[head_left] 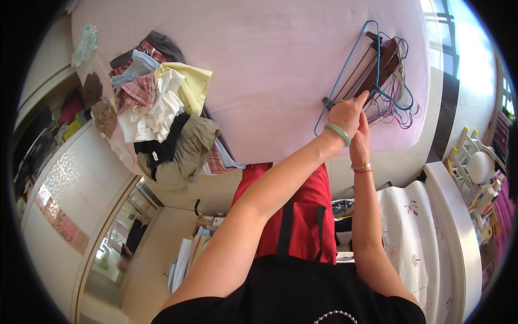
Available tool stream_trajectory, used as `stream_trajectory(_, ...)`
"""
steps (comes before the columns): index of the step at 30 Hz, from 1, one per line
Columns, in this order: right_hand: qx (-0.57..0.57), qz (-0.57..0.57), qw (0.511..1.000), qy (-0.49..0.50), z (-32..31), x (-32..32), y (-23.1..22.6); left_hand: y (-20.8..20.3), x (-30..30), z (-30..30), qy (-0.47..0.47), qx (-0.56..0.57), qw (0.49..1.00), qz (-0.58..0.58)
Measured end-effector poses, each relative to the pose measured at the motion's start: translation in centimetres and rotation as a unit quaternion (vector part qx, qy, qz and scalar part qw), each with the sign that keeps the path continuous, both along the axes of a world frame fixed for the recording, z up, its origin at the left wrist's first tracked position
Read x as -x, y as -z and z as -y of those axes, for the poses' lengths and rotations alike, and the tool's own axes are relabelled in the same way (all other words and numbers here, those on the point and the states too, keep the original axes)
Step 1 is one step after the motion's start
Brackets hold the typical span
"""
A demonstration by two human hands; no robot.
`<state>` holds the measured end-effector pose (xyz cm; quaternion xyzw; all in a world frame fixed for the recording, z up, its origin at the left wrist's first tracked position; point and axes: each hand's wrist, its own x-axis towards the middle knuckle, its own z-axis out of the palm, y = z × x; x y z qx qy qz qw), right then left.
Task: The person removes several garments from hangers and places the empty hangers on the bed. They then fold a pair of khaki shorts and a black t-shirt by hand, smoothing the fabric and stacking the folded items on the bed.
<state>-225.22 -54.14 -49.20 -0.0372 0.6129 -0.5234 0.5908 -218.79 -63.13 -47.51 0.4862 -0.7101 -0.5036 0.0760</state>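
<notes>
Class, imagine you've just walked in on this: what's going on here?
A person stands at a bed with a pink sheet, both hands together over the near end of a bunch of hangers. The left hand lies partly over the right hand, so exactly what each one grips is hard to tell. A blue hanger lies beside dark brown ones. A heap of clothes sits on the bed's left side, apart from the hangers.
</notes>
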Motion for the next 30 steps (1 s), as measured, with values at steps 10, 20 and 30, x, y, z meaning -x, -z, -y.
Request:
stream_trajectory(10,-0.011,-0.124,0.992,0.034,0.6,-1.9,4.7,-1.3,-6.1,-0.6,-0.018,0.088,0.993,-0.077)
stream_trajectory(20,-0.155,-0.553,0.819,-0.015,1.0,-9.7,0.6,-4.1,-26.8,-1.7,0.017,0.026,0.999,0.016)
stream_trajectory(30,0.029,-0.253,0.959,-0.123,5.8,-33.4,-3.1,-8.5,-45.4,-3.0,0.048,0.129,0.986,0.096)
